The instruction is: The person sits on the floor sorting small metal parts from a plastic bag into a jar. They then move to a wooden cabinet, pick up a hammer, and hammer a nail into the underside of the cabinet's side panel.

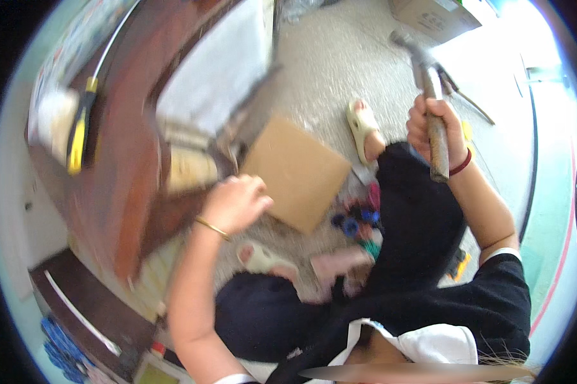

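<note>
1. Gripping a worn, brown-handled hammer with a dark metal head (432, 86), the right hand (453, 128) has its fingers wrapped fully around the shaft. The hammer is raised above the floor on the person's right, head end pointing away from the body, well apart from the other hand. A thin dark-red band (461, 162) encircles the right wrist.
2. The left hand (234, 203), with a narrow gold-coloured bangle (212, 228) at the wrist, has its fingers curled and is slightly blurred. Whether the fingertips pinch anything cannot be told.
3. Legs in black fabric trousers (419, 217) are set apart. Small round blue pieces (350, 226) lie between them.
4. A flat, square piece of brown cardboard (298, 173) is located just beside the left hand; contact cannot be confirmed.
5. The feet wear pale yellow-green sandals (362, 128), one on each side of the cardboard.
6. On the left stands a reddish-brown wooden furniture piece (132, 109), blurred. A yellow-and-black-handled screwdriver with a long metal shaft (80, 131) rests on it, shaft pointing away from the person.
7. Farther out, a brown cardboard carton (429, 19) sits on the speckled grey floor (320, 64).
</note>
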The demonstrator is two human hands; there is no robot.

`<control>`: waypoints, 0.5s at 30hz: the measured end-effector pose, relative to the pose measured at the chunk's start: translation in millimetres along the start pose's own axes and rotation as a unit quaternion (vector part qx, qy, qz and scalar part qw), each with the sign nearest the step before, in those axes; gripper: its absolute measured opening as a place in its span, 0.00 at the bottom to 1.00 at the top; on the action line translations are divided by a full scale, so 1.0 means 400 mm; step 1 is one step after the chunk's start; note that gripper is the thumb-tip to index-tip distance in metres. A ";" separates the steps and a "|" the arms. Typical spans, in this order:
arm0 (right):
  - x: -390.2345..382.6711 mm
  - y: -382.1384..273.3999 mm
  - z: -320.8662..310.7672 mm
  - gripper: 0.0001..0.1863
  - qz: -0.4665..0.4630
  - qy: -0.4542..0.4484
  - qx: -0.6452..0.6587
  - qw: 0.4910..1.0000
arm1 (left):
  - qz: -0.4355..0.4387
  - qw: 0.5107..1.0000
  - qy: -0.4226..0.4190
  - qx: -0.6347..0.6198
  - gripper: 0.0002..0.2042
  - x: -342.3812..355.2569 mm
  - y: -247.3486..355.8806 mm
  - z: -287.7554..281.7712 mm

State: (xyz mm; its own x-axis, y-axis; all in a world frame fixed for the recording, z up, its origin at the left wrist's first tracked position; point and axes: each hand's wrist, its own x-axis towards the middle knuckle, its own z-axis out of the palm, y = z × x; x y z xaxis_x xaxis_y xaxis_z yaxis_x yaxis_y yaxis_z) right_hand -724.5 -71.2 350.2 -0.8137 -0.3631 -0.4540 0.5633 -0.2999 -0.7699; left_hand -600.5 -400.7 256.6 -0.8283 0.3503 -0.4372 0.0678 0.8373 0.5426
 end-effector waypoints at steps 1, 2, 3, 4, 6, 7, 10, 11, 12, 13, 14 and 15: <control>0.089 -0.038 0.002 0.14 0.046 0.010 0.001 0.999 | 0.002 1.000 0.000 0.002 0.15 0.097 -0.006 -0.014; 0.153 -0.041 -0.001 0.14 0.110 0.035 0.008 0.993 | 0.003 1.000 -0.022 -0.006 0.15 0.156 -0.005 0.009; 0.249 -0.059 0.001 0.14 0.122 0.045 0.012 0.991 | 0.017 0.999 -0.014 0.034 0.15 0.247 -0.003 0.003; 0.341 -0.067 -0.017 0.12 0.140 0.060 -0.002 0.988 | 0.034 0.997 -0.002 0.072 0.15 0.335 0.011 -0.013; 0.474 -0.045 -0.022 0.08 0.117 0.176 -0.051 0.976 | 0.045 0.996 0.047 0.054 0.15 0.460 0.074 -0.071; 0.528 -0.057 -0.056 0.09 0.127 0.159 -0.067 0.977 | 0.049 0.993 0.103 0.030 0.15 0.523 0.106 -0.107; 0.593 -0.106 -0.153 0.12 0.206 0.115 -0.095 0.967 | 0.047 0.972 0.230 -0.023 0.15 0.640 0.190 -0.202; 0.597 -0.126 -0.183 0.12 0.257 0.096 -0.099 0.956 | 0.041 0.966 0.253 -0.023 0.15 0.662 0.214 -0.233; 0.589 -0.161 -0.172 0.12 0.320 0.126 -0.111 0.932 | 0.035 0.960 0.278 -0.020 0.14 0.675 0.233 -0.271; 0.587 -0.176 -0.205 0.12 0.363 0.113 -0.081 0.921 | 0.048 0.956 0.288 0.021 0.15 0.692 0.247 -0.289; 0.584 -0.174 -0.259 0.11 0.406 0.099 -0.053 0.907 | 0.039 0.962 0.265 0.062 0.15 0.698 0.265 -0.309; 0.567 -0.153 -0.345 0.11 0.424 0.064 -0.041 0.902 | 0.036 0.964 0.244 0.102 0.16 0.703 0.293 -0.345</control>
State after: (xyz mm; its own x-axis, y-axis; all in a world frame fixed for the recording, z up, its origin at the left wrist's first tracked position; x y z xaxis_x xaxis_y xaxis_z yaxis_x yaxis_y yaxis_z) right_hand -963.2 -13.6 232.6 -0.1075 -0.3250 -0.9396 0.9830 0.1066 -0.1494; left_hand -902.3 -262.0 296.5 -0.9770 0.2130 0.0125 0.2014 0.9010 0.3843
